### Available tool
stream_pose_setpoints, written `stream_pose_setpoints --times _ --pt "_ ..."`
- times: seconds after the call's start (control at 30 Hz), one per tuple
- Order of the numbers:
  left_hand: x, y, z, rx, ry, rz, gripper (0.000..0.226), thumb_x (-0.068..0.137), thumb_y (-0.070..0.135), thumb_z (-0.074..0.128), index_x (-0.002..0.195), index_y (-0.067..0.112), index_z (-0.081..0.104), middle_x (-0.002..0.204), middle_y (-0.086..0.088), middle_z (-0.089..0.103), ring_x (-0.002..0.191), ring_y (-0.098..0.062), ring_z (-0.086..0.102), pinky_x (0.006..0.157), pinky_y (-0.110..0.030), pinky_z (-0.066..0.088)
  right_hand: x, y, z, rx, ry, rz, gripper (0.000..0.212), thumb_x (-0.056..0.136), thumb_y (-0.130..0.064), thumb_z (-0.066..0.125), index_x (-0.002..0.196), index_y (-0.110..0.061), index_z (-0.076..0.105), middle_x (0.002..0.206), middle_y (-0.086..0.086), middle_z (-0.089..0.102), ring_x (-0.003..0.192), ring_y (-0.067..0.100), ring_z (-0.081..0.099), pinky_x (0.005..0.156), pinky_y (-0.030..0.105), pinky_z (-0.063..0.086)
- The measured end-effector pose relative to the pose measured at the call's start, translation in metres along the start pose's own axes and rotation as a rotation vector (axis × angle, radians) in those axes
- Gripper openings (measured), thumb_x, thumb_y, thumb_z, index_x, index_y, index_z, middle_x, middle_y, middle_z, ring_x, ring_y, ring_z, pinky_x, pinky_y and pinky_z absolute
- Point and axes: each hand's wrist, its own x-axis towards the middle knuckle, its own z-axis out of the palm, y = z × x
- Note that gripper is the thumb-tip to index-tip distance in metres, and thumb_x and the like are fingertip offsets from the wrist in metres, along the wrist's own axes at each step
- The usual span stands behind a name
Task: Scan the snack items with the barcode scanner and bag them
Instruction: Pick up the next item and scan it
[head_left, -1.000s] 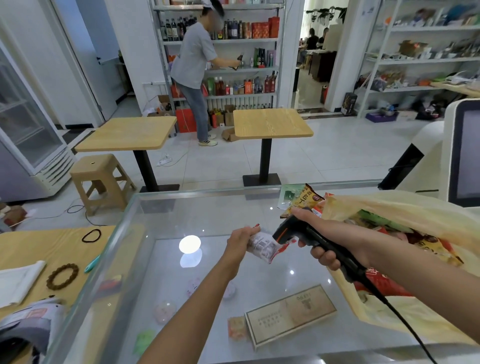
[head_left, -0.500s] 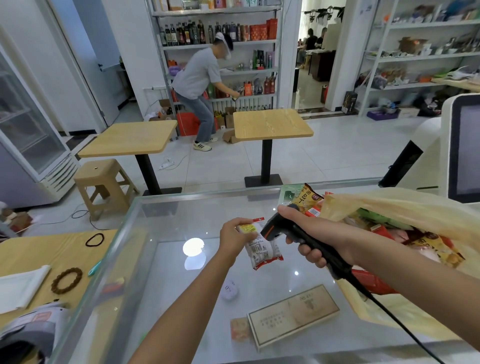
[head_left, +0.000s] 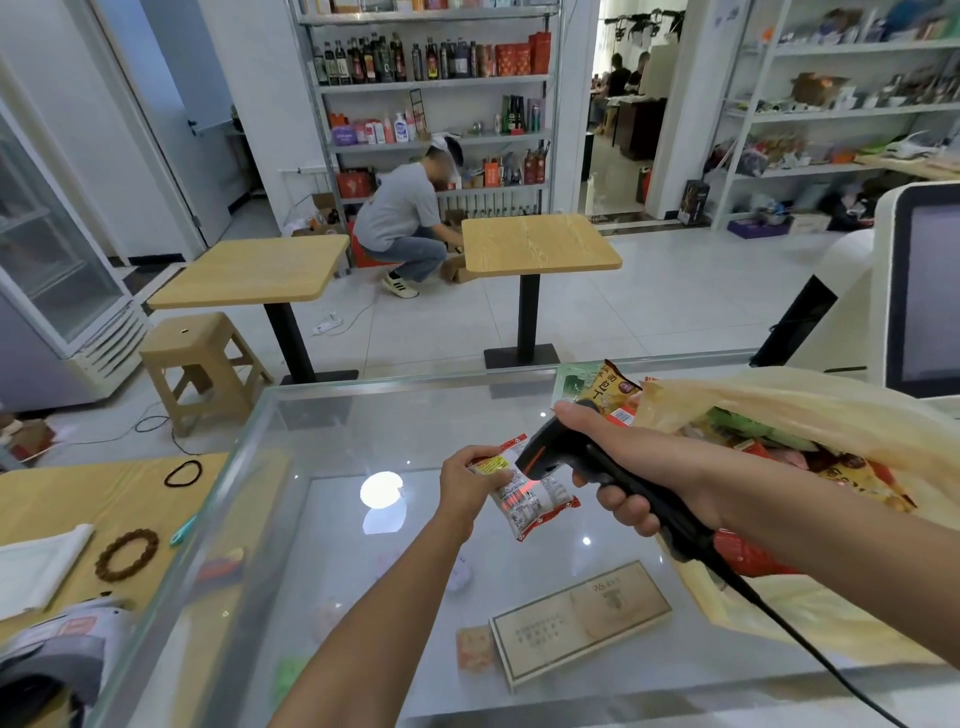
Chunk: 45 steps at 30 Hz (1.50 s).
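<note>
My left hand holds a small red-and-white snack packet above the glass counter, its printed back turned up. A red scan line glows across the packet's barcode. My right hand grips a black corded barcode scanner whose head points down at the packet from a few centimetres away. To the right lies a yellowish plastic bag with several snack packs inside. A yellow snack pack and a green one lie just beyond the bag's mouth.
A point-of-sale screen stands at the far right. Under the glass sits a flat tan box. A wooden desk to the left carries a bead bracelet, a hair tie and a cloth. Beyond the counter are two tables, a stool and a crouching person by shelves.
The packet has been turned so its barcode faces up, and the scanner now shines a red line on it. The person at the shelves has crouched down.
</note>
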Motion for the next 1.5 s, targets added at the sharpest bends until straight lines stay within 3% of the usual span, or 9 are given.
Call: stream_pose_setpoints --times 0.5,0.7,0.87,0.97,1.07,1.17,1.37,1.5 --pt "-0.004 -0.006 -0.001 -0.096 -0.013 -0.012 0.034 0.078 -0.008 0.069 0.109 0.004 0.064 0.109 -0.011 0.061 0.082 -0.011 0.059 0.052 -0.008 0.050 -0.019 0.004 -0.005 0.027 0.013 -0.027 0.071 0.068 -0.079 0.050 0.092 -0.012 0.052 0.055 -0.001 0.039 0.038 0.009 0.032 0.035 0.018 0.029" --pt "-0.006 -0.008 0.001 -0.068 -0.003 -0.011 0.032 0.080 -0.006 0.067 0.110 0.005 0.063 0.110 -0.009 0.061 0.081 -0.010 0.059 0.052 -0.008 0.050 -0.015 0.009 -0.004 0.007 0.012 -0.020 0.066 0.072 -0.078 0.047 0.086 -0.013 0.049 0.051 -0.003 0.041 0.037 0.008 0.033 0.035 0.017 0.028" --pt "-0.006 -0.011 0.001 -0.071 -0.002 -0.021 0.030 0.082 -0.003 0.067 0.109 0.008 0.062 0.107 -0.006 0.060 0.079 -0.010 0.058 0.053 -0.008 0.050 -0.013 0.014 -0.008 -0.002 -0.005 -0.018 0.074 0.055 -0.081 0.051 0.086 -0.014 0.045 0.051 -0.003 0.039 0.038 0.009 0.031 0.035 0.017 0.027" --pt "-0.004 -0.012 0.001 -0.096 0.003 -0.025 0.030 0.082 -0.003 0.067 0.110 0.008 0.062 0.108 -0.006 0.060 0.080 -0.011 0.059 0.055 -0.011 0.051 -0.007 0.017 -0.012 0.045 -0.022 -0.028 0.069 0.066 -0.080 0.050 0.085 -0.014 0.048 0.053 -0.002 0.040 0.038 0.009 0.032 0.035 0.017 0.029" --pt "-0.001 -0.015 -0.002 -0.184 0.048 -0.039 0.029 0.081 -0.005 0.067 0.107 0.007 0.064 0.108 -0.008 0.061 0.084 -0.012 0.059 0.061 -0.014 0.050 0.014 0.028 -0.010 0.127 -0.019 -0.025 0.067 0.073 -0.076 0.051 0.089 -0.011 0.053 0.053 -0.002 0.043 0.038 0.009 0.036 0.034 0.017 0.031" --pt "0.005 -0.020 -0.006 -0.305 0.134 -0.047 0.030 0.078 -0.006 0.069 0.106 0.005 0.065 0.110 -0.015 0.064 0.093 -0.023 0.062 0.068 -0.022 0.051 0.051 0.051 0.000 0.159 0.050 -0.006 0.067 0.077 -0.074 0.052 0.094 -0.009 0.054 0.053 -0.001 0.046 0.039 0.010 0.041 0.037 0.019 0.034" --pt "0.010 -0.024 -0.013 -0.409 0.225 -0.105 0.032 0.079 -0.005 0.069 0.107 0.009 0.066 0.111 -0.013 0.065 0.103 -0.029 0.061 0.094 -0.041 0.051 0.109 0.091 0.014 0.190 0.154 0.028 0.068 0.079 -0.069 0.057 0.095 -0.003 0.055 0.059 0.009 0.057 0.046 0.018 0.054 0.045 0.024 0.045" --pt "0.006 -0.026 -0.012 -0.470 0.205 -0.115 0.033 0.078 -0.006 0.069 0.108 0.006 0.066 0.113 -0.016 0.065 0.104 -0.032 0.061 0.096 -0.043 0.049 0.122 0.099 0.018 0.175 0.214 -0.004 0.068 0.082 -0.070 0.051 0.087 -0.002 0.058 0.069 0.014 0.065 0.055 0.023 0.062 0.054 0.027 0.051"
